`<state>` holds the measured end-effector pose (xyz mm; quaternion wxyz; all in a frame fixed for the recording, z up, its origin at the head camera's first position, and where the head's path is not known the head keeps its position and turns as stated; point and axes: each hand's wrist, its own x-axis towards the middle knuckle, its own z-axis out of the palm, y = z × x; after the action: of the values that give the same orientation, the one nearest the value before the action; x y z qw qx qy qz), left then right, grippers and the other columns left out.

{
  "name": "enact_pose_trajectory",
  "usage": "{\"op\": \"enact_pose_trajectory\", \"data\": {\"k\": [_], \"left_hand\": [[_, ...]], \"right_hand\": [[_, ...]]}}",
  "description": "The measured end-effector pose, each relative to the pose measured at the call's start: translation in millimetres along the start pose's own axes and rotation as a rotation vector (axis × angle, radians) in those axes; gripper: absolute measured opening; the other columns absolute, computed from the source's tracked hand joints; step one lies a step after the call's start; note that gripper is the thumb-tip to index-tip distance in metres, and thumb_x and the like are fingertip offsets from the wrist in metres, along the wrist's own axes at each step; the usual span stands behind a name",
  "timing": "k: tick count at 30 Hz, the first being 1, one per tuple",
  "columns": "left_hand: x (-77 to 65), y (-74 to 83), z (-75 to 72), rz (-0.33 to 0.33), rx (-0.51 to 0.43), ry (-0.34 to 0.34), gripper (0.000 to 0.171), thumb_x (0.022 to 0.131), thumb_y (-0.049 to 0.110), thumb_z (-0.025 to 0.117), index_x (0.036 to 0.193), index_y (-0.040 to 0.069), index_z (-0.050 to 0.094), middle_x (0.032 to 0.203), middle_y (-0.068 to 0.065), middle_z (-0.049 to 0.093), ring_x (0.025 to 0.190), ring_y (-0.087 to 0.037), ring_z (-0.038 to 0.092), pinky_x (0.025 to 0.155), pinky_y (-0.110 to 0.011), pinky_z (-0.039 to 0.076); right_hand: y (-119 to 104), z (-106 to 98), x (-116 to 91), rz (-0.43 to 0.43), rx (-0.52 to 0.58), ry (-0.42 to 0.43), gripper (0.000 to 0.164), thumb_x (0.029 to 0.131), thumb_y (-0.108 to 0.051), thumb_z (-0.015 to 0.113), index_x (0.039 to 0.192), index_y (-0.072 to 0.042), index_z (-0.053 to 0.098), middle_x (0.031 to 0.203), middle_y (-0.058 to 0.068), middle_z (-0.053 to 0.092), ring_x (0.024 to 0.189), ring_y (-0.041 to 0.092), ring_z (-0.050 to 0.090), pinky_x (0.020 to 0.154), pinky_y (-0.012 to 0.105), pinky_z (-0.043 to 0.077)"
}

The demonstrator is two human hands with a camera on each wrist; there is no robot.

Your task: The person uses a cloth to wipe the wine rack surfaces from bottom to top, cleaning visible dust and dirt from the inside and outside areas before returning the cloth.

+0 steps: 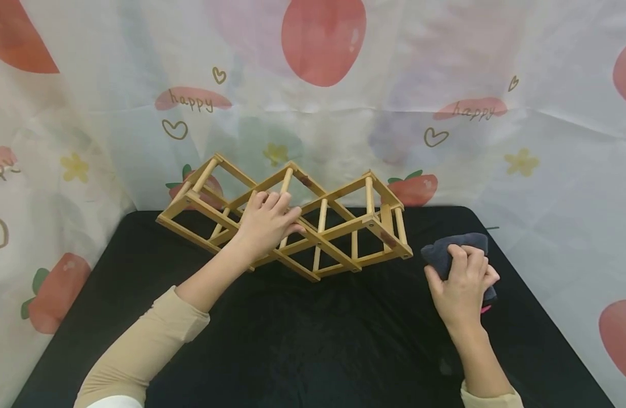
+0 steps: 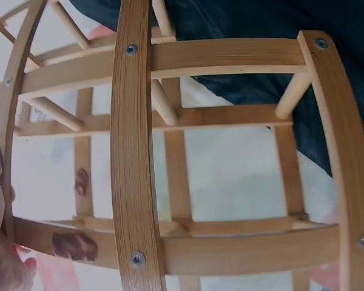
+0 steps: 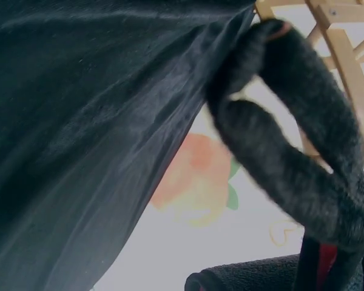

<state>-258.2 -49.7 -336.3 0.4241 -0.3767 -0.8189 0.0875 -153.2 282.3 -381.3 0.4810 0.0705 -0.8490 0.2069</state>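
Observation:
A wooden lattice rack [image 1: 392, 241], made of crossed slats joined by round dowels, stands at the back of the table. Dark reddish marks show on some of its slats [image 2: 132, 151]. My left hand [image 1: 269, 224] grips the rack near its middle, fingers bent over the top; part of that hand [image 2: 1, 224] shows at the left edge of the left wrist view. To the right of the rack, my right hand [image 1: 463, 283] holds a folded dark grey cloth [image 1: 438, 256]. Loose folds of the cloth [image 3: 279, 170] fill the right side of the right wrist view.
A black cover [image 1: 313, 340] lies over the table, whose right edge runs just beyond the cloth. Behind and at both sides hangs a pale curtain [image 1: 323, 130] printed with fruit and hearts, close behind the rack. A small pink bit [image 1: 485, 309] shows beneath the cloth.

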Motion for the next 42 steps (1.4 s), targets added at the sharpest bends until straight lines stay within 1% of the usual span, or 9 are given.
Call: {"op": "enact_pose_trajectory", "data": {"k": [9,14,17,22,26,30,35,37,42], "left_hand": [[3.0,25.9,-12.6,-0.077,-0.034,-0.007,0.037,0.086,0.047,0.050,0.083,0.011,0.047,0.089,-0.006,0.033,0.080,-0.021,0.029,0.074,-0.035,0.026],[1.8,29.3,-14.7,-0.091,-0.054,-0.016,0.036,0.088,0.047,0.049,0.083,0.011,0.049,0.090,-0.005,0.034,0.080,-0.022,0.031,0.076,-0.035,0.027],[1.0,27.4,-15.6,-0.096,-0.098,-0.016,0.033,0.088,0.045,0.052,0.084,0.012,0.050,0.090,-0.006,0.036,0.081,-0.023,0.033,0.077,-0.036,0.029],[-4.2,19.7,-18.6,-0.093,-0.155,0.015,0.027,0.091,0.040,0.052,0.095,0.013,0.052,0.102,-0.008,0.044,0.088,-0.025,0.040,0.080,-0.039,0.031],[-18.0,6.0,-24.2,-0.128,-0.109,0.095,0.033,0.095,0.041,0.041,0.111,0.013,0.051,0.114,-0.009,0.046,0.094,-0.027,0.041,0.078,-0.042,0.028],[-37.6,-12.5,-31.7,-0.234,-0.013,0.213,0.035,0.098,0.039,0.036,0.110,0.010,0.050,0.109,-0.011,0.045,0.090,-0.029,0.038,0.077,-0.045,0.024],[-66.0,-34.8,-38.1,-0.448,0.088,0.295,0.028,0.097,0.031,0.040,0.108,0.007,0.048,0.105,-0.014,0.044,0.089,-0.031,0.035,0.076,-0.049,0.020],[-77.9,-42.1,-39.3,-0.553,0.095,0.317,0.028,0.095,0.030,0.044,0.108,0.006,0.047,0.106,-0.015,0.043,0.091,-0.032,0.033,0.077,-0.051,0.019],[-100.9,-52.3,-39.0,-0.745,0.007,0.337,0.042,0.089,0.038,0.049,0.107,0.000,0.043,0.105,-0.020,0.042,0.090,-0.037,0.032,0.080,-0.055,0.017]], "right_hand": [[-9.5,7.8,1.5,-0.057,0.031,-0.046,0.035,0.073,-0.012,0.058,0.102,0.002,0.044,0.097,0.027,0.039,0.092,0.047,0.037,0.078,0.061,0.017],[-10.9,13.0,2.6,-0.098,0.058,-0.070,0.038,0.071,-0.011,0.061,0.102,0.002,0.043,0.097,0.027,0.038,0.091,0.046,0.036,0.077,0.060,0.016],[-11.1,17.6,4.0,-0.131,0.079,-0.074,0.036,0.080,-0.022,0.060,0.102,0.001,0.043,0.096,0.026,0.038,0.090,0.046,0.035,0.077,0.059,0.016],[-12.6,25.1,7.6,-0.178,0.090,-0.089,0.051,0.093,-0.050,0.040,0.103,0.000,0.043,0.096,0.026,0.038,0.091,0.044,0.035,0.077,0.060,0.015],[-14.9,28.9,11.7,-0.209,0.099,-0.108,0.039,0.085,-0.027,0.064,0.104,-0.001,0.043,0.098,0.026,0.039,0.093,0.043,0.036,0.079,0.059,0.015],[-15.6,31.8,15.3,-0.236,0.101,-0.112,0.051,0.064,-0.003,0.074,0.104,-0.002,0.043,0.100,0.025,0.039,0.093,0.043,0.037,0.079,0.058,0.015],[-14.6,35.9,18.8,-0.268,0.094,-0.115,0.037,0.091,-0.035,0.055,0.105,-0.003,0.043,0.101,0.025,0.039,0.091,0.042,0.038,0.076,0.056,0.014],[-14.7,38.0,20.3,-0.284,0.093,-0.113,0.043,0.093,-0.045,0.043,0.106,-0.004,0.043,0.102,0.025,0.039,0.090,0.042,0.038,0.075,0.055,0.014],[-16.5,42.6,23.9,-0.334,0.091,-0.078,0.042,0.093,-0.042,0.045,0.104,-0.002,0.044,0.100,0.025,0.040,0.086,0.042,0.037,0.073,0.054,0.014]]}}
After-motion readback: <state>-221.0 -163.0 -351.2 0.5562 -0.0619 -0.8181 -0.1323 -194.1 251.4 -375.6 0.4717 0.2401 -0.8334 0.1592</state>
